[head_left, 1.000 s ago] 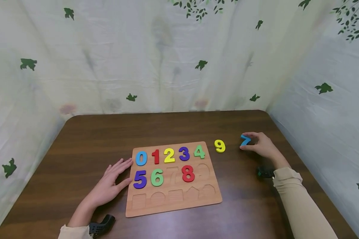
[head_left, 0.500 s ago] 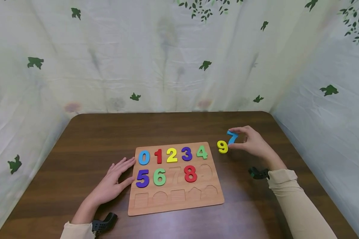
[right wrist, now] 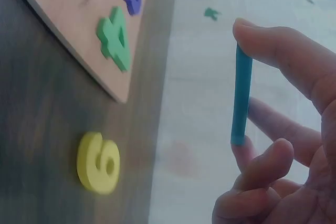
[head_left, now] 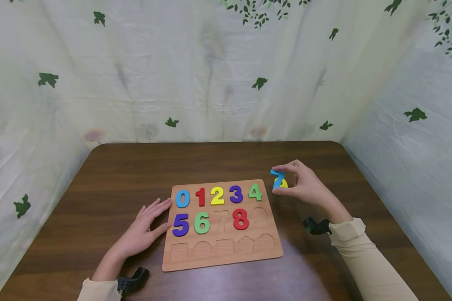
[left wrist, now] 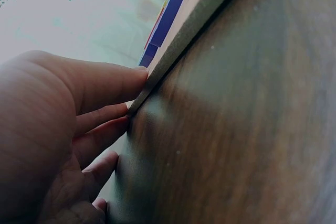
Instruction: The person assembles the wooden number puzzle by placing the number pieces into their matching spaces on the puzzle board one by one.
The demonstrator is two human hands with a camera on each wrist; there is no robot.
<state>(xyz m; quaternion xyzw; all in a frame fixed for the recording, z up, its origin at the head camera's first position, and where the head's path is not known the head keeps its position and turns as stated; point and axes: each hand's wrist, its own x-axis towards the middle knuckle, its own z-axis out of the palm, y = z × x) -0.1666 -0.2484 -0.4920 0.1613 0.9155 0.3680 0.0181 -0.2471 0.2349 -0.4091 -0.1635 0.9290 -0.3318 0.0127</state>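
Note:
A wooden number board [head_left: 226,251] lies on the table, with numbers 0 to 6 and a red 8 [head_left: 241,219] seated in it. Bare outlines show at the 7 and 9 spots and along the bottom row. My left hand [head_left: 145,232] rests flat at the board's left edge, thumb and fingertips touching it, as the left wrist view [left wrist: 94,87] also shows. Between thumb and fingers, my right hand [head_left: 305,184] pinches a blue number 7 [head_left: 276,177], held up above the table. Behind it, partly covered in the head view, the yellow number 9 [right wrist: 97,163] lies beside the board.
The dark wooden table [head_left: 135,167] extends around the board on every side. A pale curtain [head_left: 211,83] with green leaf prints hangs behind it and along the sides. Each wrist wears a black camera mount [head_left: 133,281].
My right hand has carried the blue 7 leftward, from the table's right side to over the yellow 9. My left hand stays at the board's edge. The head view has shifted slightly.

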